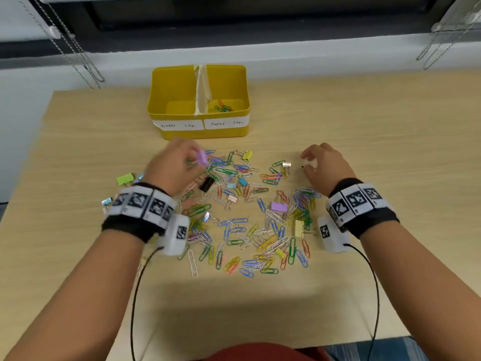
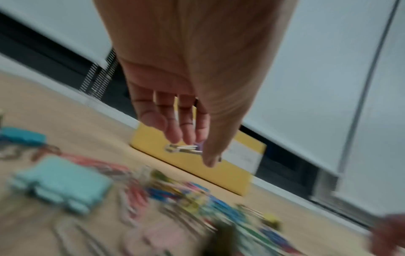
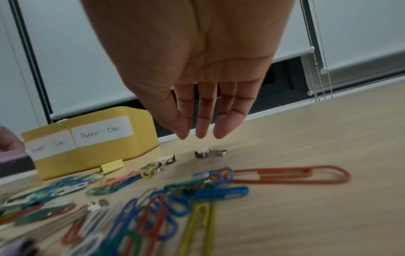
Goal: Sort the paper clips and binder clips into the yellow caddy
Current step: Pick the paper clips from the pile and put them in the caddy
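The yellow caddy (image 1: 156,110) stands at the back of the table, labelled "Binder Clips" on the left half and "Paper Clips" on the right. A few paper clips (image 1: 221,106) lie in the right half. My left hand (image 1: 192,158) is raised in front of the caddy and pinches a purple binder clip (image 1: 202,157) (image 2: 198,146) by its silver handles. My right hand (image 1: 308,158) (image 3: 199,133) hovers, fingers straight, just above a small white binder clip (image 3: 202,152) on the table. A mixed pile of coloured paper clips (image 1: 247,230) and binder clips lies between my wrists.
Loose binder clips lie in and around the pile: green (image 1: 125,178), black (image 1: 207,183), purple (image 1: 279,206), yellow (image 1: 247,155). Blind chains (image 1: 86,66) hang behind the table's back left. The table's left edge (image 1: 31,157) is close. Wrist cables trail toward me.
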`<state>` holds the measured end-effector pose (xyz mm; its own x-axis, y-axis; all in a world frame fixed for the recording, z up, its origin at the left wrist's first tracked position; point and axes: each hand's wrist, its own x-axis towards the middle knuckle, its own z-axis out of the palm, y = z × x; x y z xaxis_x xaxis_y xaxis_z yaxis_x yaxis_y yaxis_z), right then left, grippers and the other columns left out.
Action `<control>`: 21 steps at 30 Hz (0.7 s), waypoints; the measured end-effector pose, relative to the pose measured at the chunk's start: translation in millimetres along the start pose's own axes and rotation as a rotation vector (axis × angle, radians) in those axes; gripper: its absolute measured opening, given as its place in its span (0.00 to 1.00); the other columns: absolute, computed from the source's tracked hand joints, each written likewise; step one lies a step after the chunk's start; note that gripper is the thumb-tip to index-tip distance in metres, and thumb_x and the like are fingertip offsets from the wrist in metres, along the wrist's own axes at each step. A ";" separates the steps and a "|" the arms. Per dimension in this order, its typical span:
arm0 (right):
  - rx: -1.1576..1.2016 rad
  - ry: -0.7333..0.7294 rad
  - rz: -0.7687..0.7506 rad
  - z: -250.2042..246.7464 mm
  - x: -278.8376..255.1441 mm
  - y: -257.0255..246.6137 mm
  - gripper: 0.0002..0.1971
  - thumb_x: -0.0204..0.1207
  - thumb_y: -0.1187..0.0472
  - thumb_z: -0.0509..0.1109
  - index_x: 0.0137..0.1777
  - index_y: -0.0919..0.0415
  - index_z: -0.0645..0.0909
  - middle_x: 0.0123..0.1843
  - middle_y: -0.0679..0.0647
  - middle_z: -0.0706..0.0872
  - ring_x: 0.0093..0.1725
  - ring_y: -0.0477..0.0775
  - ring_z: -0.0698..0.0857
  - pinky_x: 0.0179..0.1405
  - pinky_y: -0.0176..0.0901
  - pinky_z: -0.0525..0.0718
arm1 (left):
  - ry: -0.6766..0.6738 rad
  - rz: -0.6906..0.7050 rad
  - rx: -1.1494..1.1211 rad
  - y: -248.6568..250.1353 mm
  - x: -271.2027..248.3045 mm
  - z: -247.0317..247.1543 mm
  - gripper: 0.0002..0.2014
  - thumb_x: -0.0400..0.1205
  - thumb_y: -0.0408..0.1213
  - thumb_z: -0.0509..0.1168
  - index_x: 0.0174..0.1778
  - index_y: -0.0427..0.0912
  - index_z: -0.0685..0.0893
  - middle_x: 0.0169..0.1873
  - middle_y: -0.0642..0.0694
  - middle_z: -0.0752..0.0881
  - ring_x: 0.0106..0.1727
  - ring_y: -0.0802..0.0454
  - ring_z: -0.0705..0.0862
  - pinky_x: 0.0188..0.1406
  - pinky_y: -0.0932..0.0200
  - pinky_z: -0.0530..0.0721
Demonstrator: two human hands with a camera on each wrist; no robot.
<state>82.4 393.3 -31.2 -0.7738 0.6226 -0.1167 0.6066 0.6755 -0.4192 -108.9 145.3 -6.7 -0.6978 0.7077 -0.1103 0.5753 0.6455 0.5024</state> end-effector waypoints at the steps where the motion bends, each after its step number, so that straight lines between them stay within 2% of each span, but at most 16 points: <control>1: -0.001 0.003 -0.046 0.8 -1.1 -2.4 0.12 0.75 0.66 0.64 0.57 0.59 0.80 0.57 0.58 0.80 0.55 0.61 0.80 0.50 0.47 0.80 | 0.048 -0.107 0.051 -13.0 9.0 -7.3 0.13 0.76 0.42 0.70 0.55 0.48 0.79 0.57 0.47 0.77 0.48 0.46 0.83 0.50 0.50 0.82; 3: -0.009 -0.040 -0.131 4.4 -1.5 -9.3 0.11 0.76 0.66 0.63 0.56 0.59 0.82 0.55 0.58 0.81 0.53 0.60 0.81 0.51 0.49 0.82 | 0.069 -0.248 0.148 -33.3 23.6 -13.7 0.15 0.75 0.40 0.70 0.57 0.45 0.79 0.59 0.42 0.76 0.52 0.39 0.83 0.52 0.45 0.82; 5: -0.051 -0.095 -0.181 8.8 1.4 -14.9 0.11 0.78 0.63 0.62 0.56 0.57 0.83 0.55 0.58 0.80 0.55 0.61 0.80 0.54 0.54 0.83 | 0.053 -0.282 0.197 -41.3 33.4 -14.9 0.15 0.74 0.39 0.70 0.56 0.44 0.81 0.58 0.41 0.76 0.52 0.37 0.83 0.52 0.44 0.83; 7: -0.124 -0.136 -0.139 10.0 4.0 -16.3 0.14 0.80 0.61 0.59 0.59 0.56 0.83 0.58 0.58 0.79 0.59 0.62 0.78 0.57 0.58 0.82 | 0.043 -0.284 0.250 -39.5 35.2 -15.2 0.16 0.75 0.40 0.69 0.58 0.43 0.81 0.58 0.39 0.76 0.55 0.36 0.82 0.53 0.42 0.83; 9: -0.159 -0.126 -0.086 7.8 3.6 -16.2 0.16 0.81 0.61 0.58 0.63 0.58 0.81 0.63 0.58 0.78 0.62 0.62 0.76 0.60 0.59 0.81 | 0.068 -0.241 0.334 -29.3 29.2 -13.3 0.17 0.77 0.41 0.68 0.61 0.43 0.81 0.61 0.39 0.77 0.60 0.36 0.79 0.54 0.41 0.81; 11: -0.129 -0.069 -0.102 5.0 -3.9 -20.0 0.16 0.80 0.63 0.59 0.64 0.60 0.80 0.64 0.58 0.77 0.63 0.61 0.75 0.59 0.57 0.81 | 0.067 -0.115 0.332 -11.7 15.7 -4.9 0.13 0.78 0.43 0.68 0.58 0.46 0.82 0.59 0.43 0.78 0.60 0.41 0.79 0.53 0.43 0.81; 13: -0.075 -0.064 -0.187 3.9 -15.9 -28.0 0.12 0.78 0.62 0.62 0.58 0.59 0.82 0.58 0.56 0.80 0.58 0.60 0.78 0.55 0.55 0.82 | -0.028 0.045 0.225 8.7 -1.5 12.9 0.09 0.78 0.47 0.68 0.51 0.50 0.82 0.54 0.50 0.80 0.54 0.50 0.82 0.51 0.48 0.83; 14: -0.052 -0.105 -0.222 4.5 -22.9 -32.0 0.09 0.77 0.60 0.63 0.53 0.58 0.82 0.53 0.55 0.81 0.54 0.59 0.80 0.53 0.54 0.83 | -0.084 0.091 0.183 17.5 -8.7 22.5 0.08 0.77 0.49 0.68 0.49 0.52 0.82 0.51 0.53 0.80 0.51 0.53 0.82 0.49 0.50 0.83; 16: -0.065 -0.255 -0.224 6.5 -34.9 -38.9 0.06 0.75 0.55 0.66 0.46 0.56 0.79 0.47 0.53 0.81 0.46 0.57 0.81 0.47 0.49 0.81 | -0.120 0.100 0.159 26.0 -14.2 39.5 0.09 0.78 0.52 0.67 0.48 0.53 0.81 0.49 0.55 0.80 0.49 0.54 0.81 0.48 0.52 0.83; 17: -0.084 -0.318 -0.204 8.2 -39.3 -40.8 0.08 0.73 0.52 0.69 0.45 0.56 0.78 0.45 0.53 0.80 0.44 0.56 0.80 0.43 0.46 0.78 | -0.115 0.091 0.169 27.1 -13.5 45.1 0.10 0.78 0.53 0.66 0.49 0.52 0.80 0.50 0.54 0.81 0.51 0.53 0.81 0.47 0.53 0.83; 19: -0.092 -0.362 -0.172 12.6 -45.9 -42.6 0.12 0.72 0.50 0.71 0.46 0.56 0.76 0.43 0.52 0.78 0.42 0.54 0.78 0.40 0.43 0.73 | -0.126 0.089 0.183 28.7 -11.2 51.7 0.11 0.78 0.51 0.67 0.52 0.51 0.79 0.52 0.53 0.82 0.53 0.51 0.82 0.48 0.53 0.83; 21: -0.046 -0.358 -0.179 16.4 -50.7 -45.6 0.11 0.72 0.53 0.71 0.48 0.57 0.77 0.44 0.52 0.77 0.42 0.54 0.77 0.40 0.42 0.73 | -0.162 0.108 0.177 30.5 -9.4 55.0 0.10 0.78 0.47 0.67 0.53 0.52 0.78 0.52 0.52 0.82 0.53 0.50 0.83 0.48 0.52 0.83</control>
<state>91.0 324.5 -21.0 -0.8776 0.3221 -0.3552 0.4578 0.7829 -0.4212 -61.4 174.2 -37.5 -0.5588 0.8031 -0.2070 0.7184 0.5935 0.3629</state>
